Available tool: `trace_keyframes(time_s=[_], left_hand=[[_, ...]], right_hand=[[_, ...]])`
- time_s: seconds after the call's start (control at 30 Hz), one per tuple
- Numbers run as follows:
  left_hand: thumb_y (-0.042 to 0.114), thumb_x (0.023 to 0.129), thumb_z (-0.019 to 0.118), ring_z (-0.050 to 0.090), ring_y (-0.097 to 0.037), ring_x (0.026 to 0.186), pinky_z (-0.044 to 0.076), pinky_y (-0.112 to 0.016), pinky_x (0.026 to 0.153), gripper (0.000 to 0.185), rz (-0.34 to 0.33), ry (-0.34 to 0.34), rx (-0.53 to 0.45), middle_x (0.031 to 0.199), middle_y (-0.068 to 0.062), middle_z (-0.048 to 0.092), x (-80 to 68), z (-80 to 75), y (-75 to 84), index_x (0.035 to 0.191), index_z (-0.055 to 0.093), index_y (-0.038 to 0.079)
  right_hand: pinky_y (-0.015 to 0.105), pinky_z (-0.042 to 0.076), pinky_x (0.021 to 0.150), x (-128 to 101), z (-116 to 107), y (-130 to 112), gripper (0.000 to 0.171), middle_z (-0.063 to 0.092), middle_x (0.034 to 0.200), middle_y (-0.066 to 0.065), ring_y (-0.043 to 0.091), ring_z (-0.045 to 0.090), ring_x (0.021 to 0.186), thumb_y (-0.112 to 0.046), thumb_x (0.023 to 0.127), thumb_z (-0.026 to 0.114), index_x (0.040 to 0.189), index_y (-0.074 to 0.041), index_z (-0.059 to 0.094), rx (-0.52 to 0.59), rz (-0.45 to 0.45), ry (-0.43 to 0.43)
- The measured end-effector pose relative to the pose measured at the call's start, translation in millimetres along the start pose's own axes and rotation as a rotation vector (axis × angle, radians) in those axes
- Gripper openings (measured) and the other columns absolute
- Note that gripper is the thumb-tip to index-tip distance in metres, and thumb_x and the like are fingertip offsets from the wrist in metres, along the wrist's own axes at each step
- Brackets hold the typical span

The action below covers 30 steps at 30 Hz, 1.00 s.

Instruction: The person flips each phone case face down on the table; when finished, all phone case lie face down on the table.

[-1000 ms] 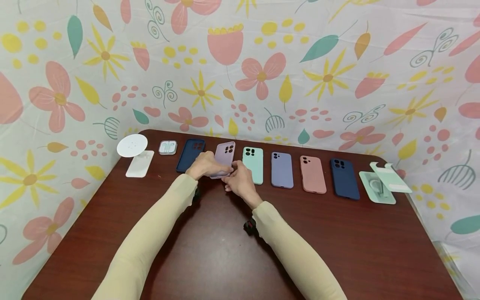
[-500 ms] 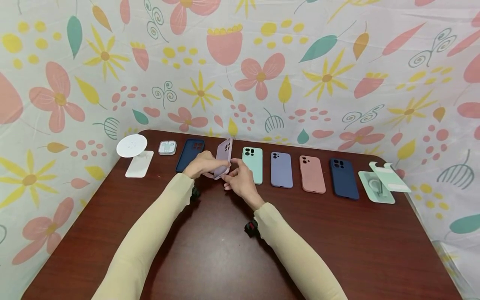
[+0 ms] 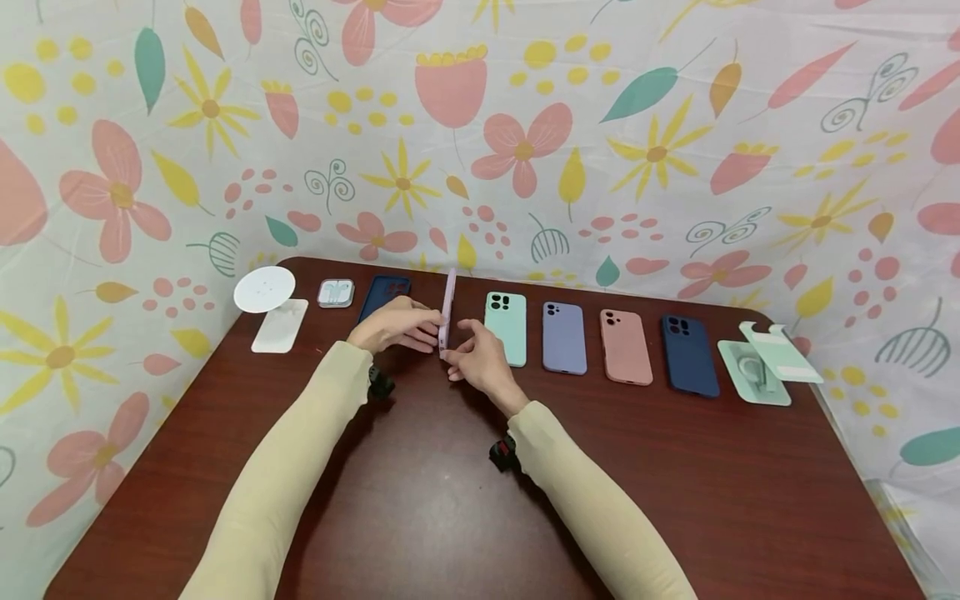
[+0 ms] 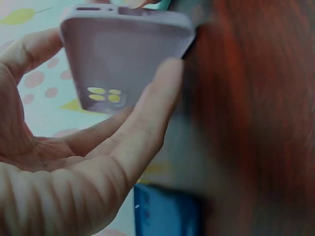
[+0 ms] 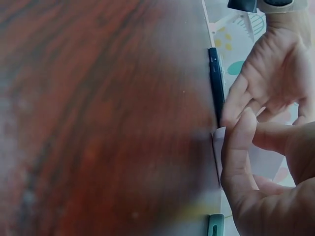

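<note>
Evidently both hands shared the lilac case (image 3: 447,310), stood on edge just left of the mint case (image 3: 506,327): the left hand (image 3: 395,327) cupped its open side with fingers curled, while the right hand (image 3: 474,357) pinched its lower end, steadying it.

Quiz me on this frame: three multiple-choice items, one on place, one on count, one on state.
1. The mint case lies where from the lilac case?
A. right
B. left
C. underneath

2. How many cases lie flat to the right of the hands?
A. two
B. four
C. six

3. How is the lilac case held?
A. flat
B. on edge
C. face down

Answers: 1 A, it sits just right of the right hand. 2 B, mint, periwinkle, pink, navy. 3 B, the left hand and the right hand hold it upright.
</note>
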<state>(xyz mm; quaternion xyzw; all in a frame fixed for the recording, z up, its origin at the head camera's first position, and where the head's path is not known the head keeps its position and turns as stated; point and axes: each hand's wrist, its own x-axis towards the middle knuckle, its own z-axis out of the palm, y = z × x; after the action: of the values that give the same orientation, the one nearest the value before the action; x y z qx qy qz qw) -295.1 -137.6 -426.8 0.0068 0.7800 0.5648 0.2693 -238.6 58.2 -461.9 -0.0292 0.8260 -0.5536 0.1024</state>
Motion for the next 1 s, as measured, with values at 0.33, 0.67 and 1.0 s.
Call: trace_keyframes(time_s=[0.33,0.67,1.0], left_hand=[[0.007,0.1,0.074,0.077,-0.015,0.075,0.069,-0.04,0.09,0.064,0.023,0.088,-0.039,0.101,-0.011,0.078,-11.5,-12.9,8.5,0.16,0.053,0.014],[0.0,0.098,0.074,0.076,-0.014,0.065,0.068,-0.046,0.093,0.062,0.016,0.113,-0.013,0.087,-0.011,0.073,-13.1,-11.5,6.8,0.156,0.056,0.008],[-0.001,0.095,0.076,0.077,-0.013,0.063,0.068,-0.044,0.091,0.065,-0.021,0.157,0.104,0.089,-0.012,0.075,-10.0,-7.5,3.2,0.156,0.056,0.008]], right_hand=[[0.029,0.066,0.06,3.5,3.1,-0.9,0.065,0.071,0.111,0.023,0.011,0.072,0.058,-0.007,0.101,0.077,0.159,0.002,0.049,0.006,0.077,-0.051],[0.027,0.064,0.058,6.3,4.2,-1.3,0.066,0.074,0.101,0.018,0.009,0.07,0.055,-0.006,0.101,0.076,0.159,0.009,0.047,0.02,0.116,-0.057],[0.026,0.063,0.056,8.2,7.8,-0.6,0.062,0.072,0.104,0.02,0.009,0.069,0.054,-0.001,0.1,0.075,0.155,0.006,0.047,0.022,0.137,-0.013]])
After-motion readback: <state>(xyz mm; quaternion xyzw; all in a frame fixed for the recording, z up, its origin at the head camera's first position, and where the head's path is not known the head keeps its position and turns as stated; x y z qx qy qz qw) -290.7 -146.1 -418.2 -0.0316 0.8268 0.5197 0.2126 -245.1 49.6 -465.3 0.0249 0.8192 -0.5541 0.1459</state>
